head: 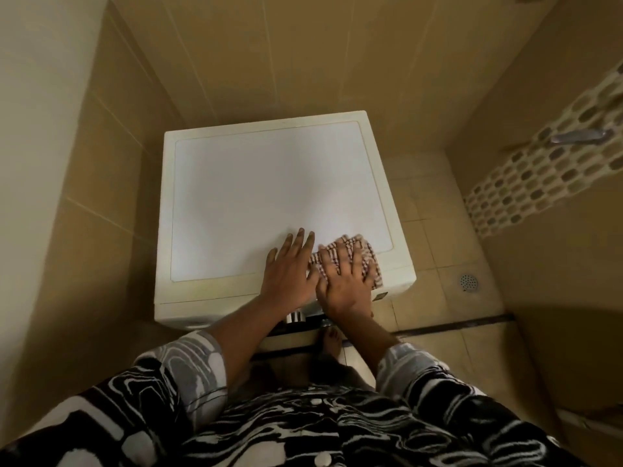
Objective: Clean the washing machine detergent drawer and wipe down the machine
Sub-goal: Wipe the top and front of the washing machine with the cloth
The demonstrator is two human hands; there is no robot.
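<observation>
Left hand flat on washing machine; right hand (fingers spread) presses checked cloth; floor drain nearby.

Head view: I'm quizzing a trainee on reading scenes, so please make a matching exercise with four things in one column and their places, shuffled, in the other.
Things:
1. checked cloth
2. left hand
3. floor drain
4. metal fixture

Places:
a. on the mosaic wall band
b. flat on the bare top of the washing machine
c. under the right hand
d. in the floor, right of the machine

Pairs: 1-c, 2-b, 3-d, 4-a.
</observation>
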